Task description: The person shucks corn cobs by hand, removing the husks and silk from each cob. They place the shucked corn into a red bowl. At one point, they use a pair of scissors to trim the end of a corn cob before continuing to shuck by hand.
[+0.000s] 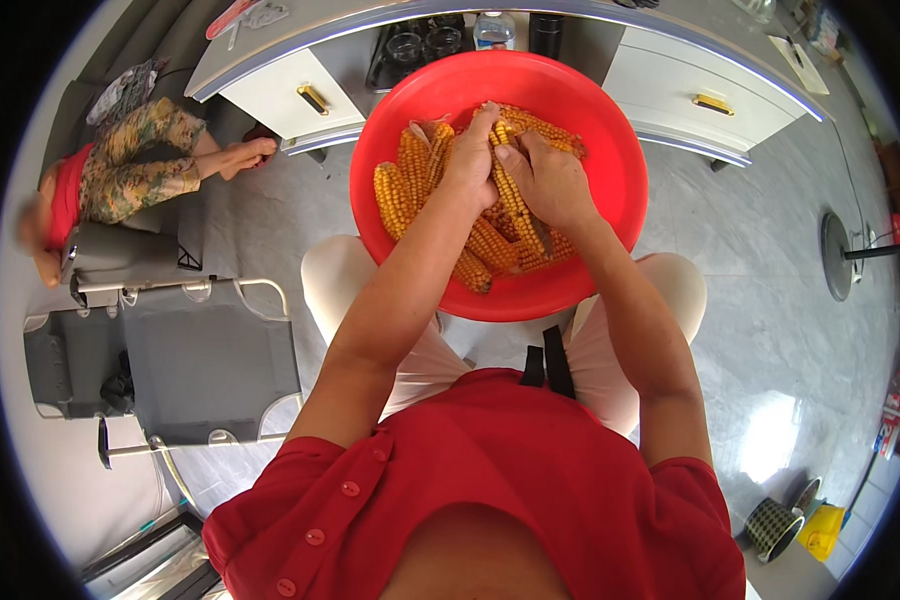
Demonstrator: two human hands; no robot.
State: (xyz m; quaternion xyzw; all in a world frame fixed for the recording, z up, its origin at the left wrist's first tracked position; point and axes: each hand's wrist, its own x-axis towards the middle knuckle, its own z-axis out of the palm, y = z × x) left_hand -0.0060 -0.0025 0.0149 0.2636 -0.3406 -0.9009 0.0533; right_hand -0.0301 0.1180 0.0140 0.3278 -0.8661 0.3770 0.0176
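Both my hands grip one ear of dried corn [511,187] over a red plastic basin [457,79]. My left hand [471,159] wraps the ear's left side near its upper end. On the right side, my right hand [551,180] presses its thumb against the kernels. Some kernels look stripped near that thumb, though the fingers partly cover the spot. Several more ears of yellow corn [394,199] lie in the basin to the left and below my hands. Further ears [540,124] lie beyond them, and loose kernels [499,217] show between the ears.
A white cabinet [270,94] with gold handles stands behind the basin, with a tray of glasses [412,49] and a bottle [495,31]. At left are a grey folding cot [210,360] and a person [135,169] on a sofa. A round stand base [836,255] sits at right.
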